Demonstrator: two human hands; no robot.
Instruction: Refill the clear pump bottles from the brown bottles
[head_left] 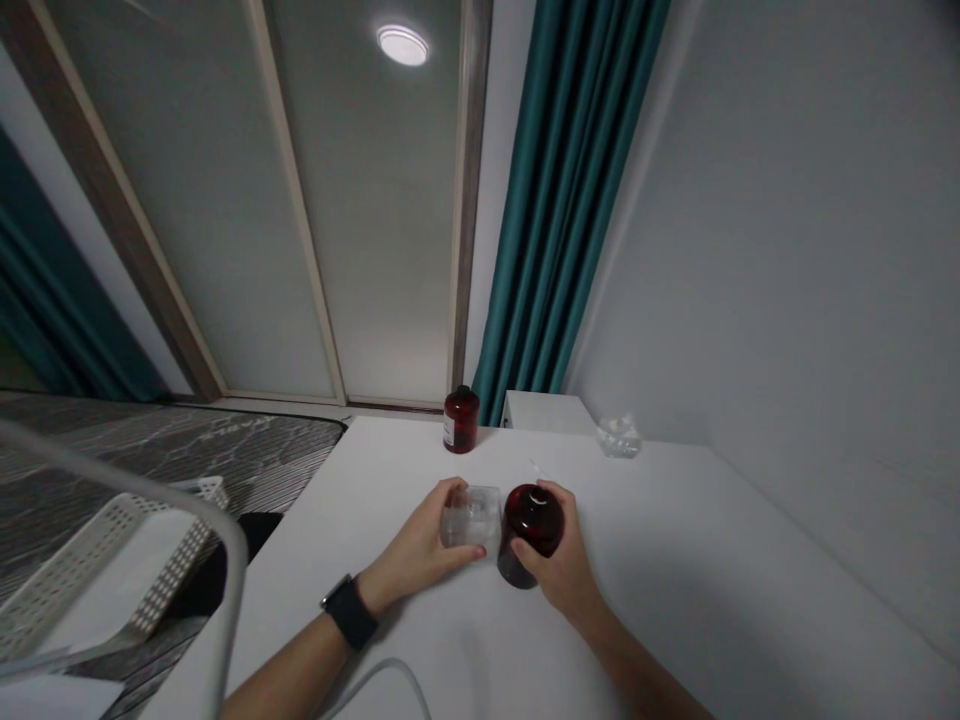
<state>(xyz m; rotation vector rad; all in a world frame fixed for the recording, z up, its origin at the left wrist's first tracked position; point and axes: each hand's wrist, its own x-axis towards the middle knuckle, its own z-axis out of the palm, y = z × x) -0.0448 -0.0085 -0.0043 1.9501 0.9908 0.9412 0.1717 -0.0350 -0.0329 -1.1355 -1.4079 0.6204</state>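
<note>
Left hand (442,535), half-open, grips a clear container (472,518); right hand (559,560), curled partly closed, grips a dark red bottle (534,520) just beside it, above the white table (405,620).

clear container (471,518); in left hand (427,540); glossy dark-red bottle (531,520); in right hand (566,565), just beside container

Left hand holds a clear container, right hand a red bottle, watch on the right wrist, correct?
No: the head view shows the watch on the left wrist. The left hand holds the clear container, the right hand the red bottle.
</note>
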